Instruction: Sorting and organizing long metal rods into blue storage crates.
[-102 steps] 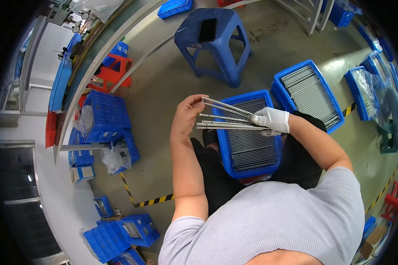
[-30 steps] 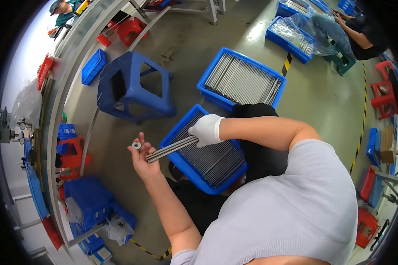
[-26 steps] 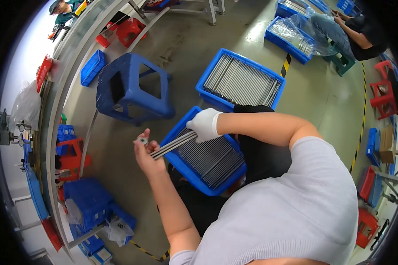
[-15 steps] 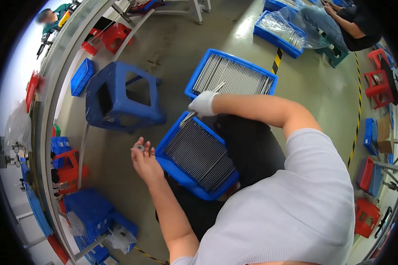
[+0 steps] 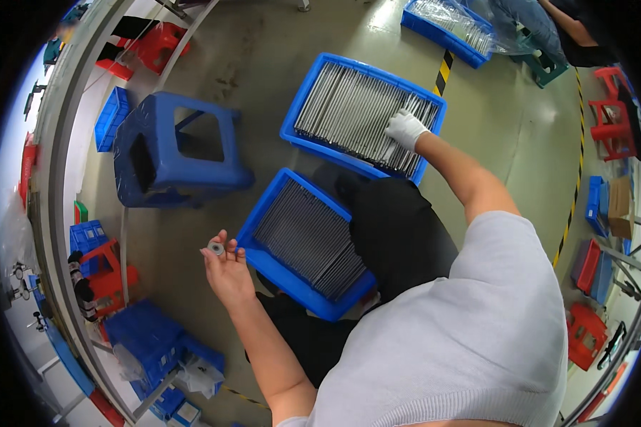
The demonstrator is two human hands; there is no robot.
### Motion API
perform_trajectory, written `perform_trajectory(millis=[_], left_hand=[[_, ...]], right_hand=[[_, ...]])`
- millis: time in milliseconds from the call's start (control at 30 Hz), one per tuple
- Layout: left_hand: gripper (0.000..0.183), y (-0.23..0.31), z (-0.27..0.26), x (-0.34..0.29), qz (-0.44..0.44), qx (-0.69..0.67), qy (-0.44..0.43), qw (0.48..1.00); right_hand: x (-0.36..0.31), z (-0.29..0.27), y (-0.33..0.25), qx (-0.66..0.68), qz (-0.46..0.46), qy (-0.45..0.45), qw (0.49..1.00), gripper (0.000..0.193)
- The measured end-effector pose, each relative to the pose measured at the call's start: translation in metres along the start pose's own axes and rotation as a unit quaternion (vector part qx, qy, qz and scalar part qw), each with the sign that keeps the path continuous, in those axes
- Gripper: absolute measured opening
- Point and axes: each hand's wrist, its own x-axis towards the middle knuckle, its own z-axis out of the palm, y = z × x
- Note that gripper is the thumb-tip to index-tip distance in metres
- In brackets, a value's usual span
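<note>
My right hand (image 5: 406, 130), in a white glove, is over the right part of the far blue bin (image 5: 305, 144). Its fingers are curled down against the metal rods (image 5: 359, 103) lying side by side there; what they grip is hidden. My bare left hand (image 5: 229, 273) is raised left of the nearer blue bin (image 5: 298, 295), palm up. Between its fingers sits a small grey ring (image 5: 216, 248) with a dark centre. Thin dark grey rods (image 5: 305, 235) lie in close rows in that nearer bin, which is tilted by my legs.
A blue plastic stool (image 5: 165, 153) stands to the left of both bins. Further right, a co-worker (image 5: 530, 25) sits beside another blue bin (image 5: 445, 34) covered in clear film. Stacked blue crates (image 5: 144, 331) and a red stool (image 5: 113, 281) are at lower left.
My right hand has moved right, from between the bins to the far bin's right part; the rods it held no longer show in it. My left hand still holds the ring. The view has shifted slightly.
</note>
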Motion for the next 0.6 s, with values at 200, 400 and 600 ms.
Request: perform_trajectory(millis=[200,400,600], left_hand=[[0.034,-0.002,0.0,0.006,-0.007,0.006,0.001,1.0],[0.035,0.0,-0.004,0.008,-0.007,0.009,-0.003,1.0],[0.035,0.001,-0.008,0.006,-0.011,0.011,0.01,1.0]], right_hand=[[-0.009,-0.01,-0.005,-0.001,0.044,-0.015,0.999,0.014],[-0.029,-0.011,-0.005,-0.007,0.119,0.044,0.992,0.024],[-0.045,-0.001,-0.01,0.053,0.182,0.063,0.98,0.017]])
